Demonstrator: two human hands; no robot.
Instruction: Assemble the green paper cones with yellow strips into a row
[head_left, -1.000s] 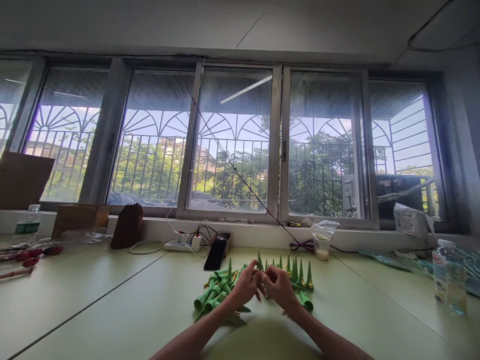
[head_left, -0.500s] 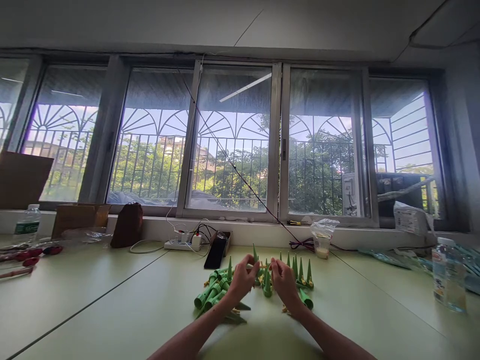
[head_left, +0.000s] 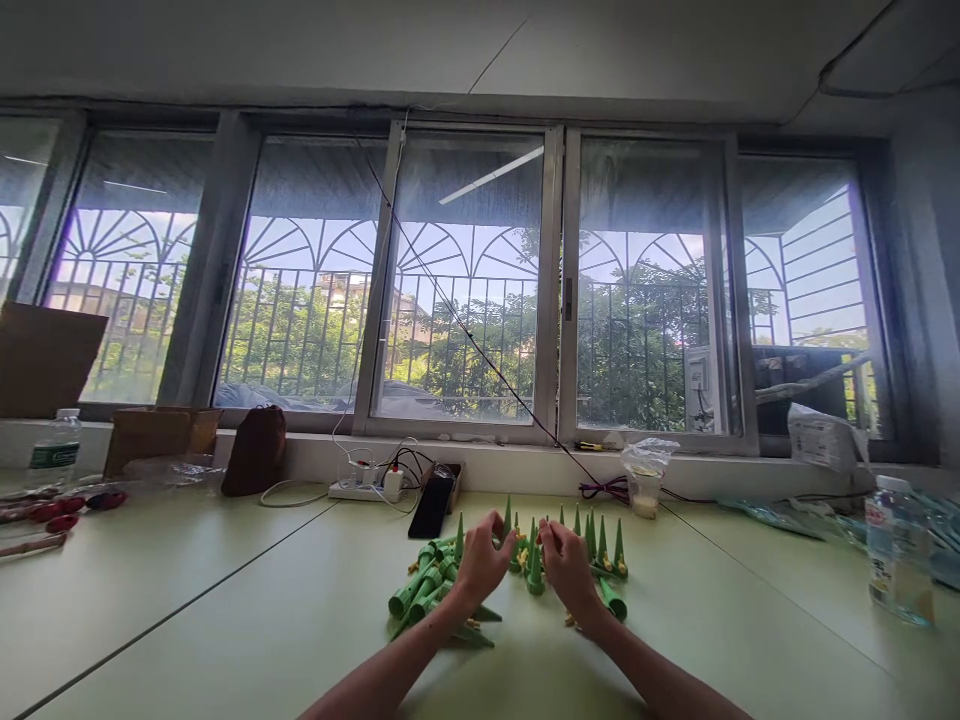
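My left hand [head_left: 484,562] is over the middle of the pale green table, its thumb and fingers curled round a green cone [head_left: 508,516] that points up. To its right, my right hand [head_left: 566,562] has thumb and fingers pinched; whatever is between them is too small to make out. Between the hands a green cone [head_left: 535,572] stands upright. Several green cones [head_left: 424,585] lie in a heap left of my left hand. Upright cones with small yellow pieces [head_left: 618,552] stand beyond my right hand, and one green cone [head_left: 613,600] lies beside its wrist.
Behind the cones are a black phone [head_left: 431,505], a white power strip [head_left: 365,487] and a plastic cup [head_left: 645,490]. A bottle [head_left: 892,550] stands at the right, another bottle [head_left: 54,450] at the far left. A brown bag [head_left: 255,452] sits near the sill.
The fingers of my left hand have shifted slightly back to the left, so the gap between my hands is a little wider. My right hand has barely moved.
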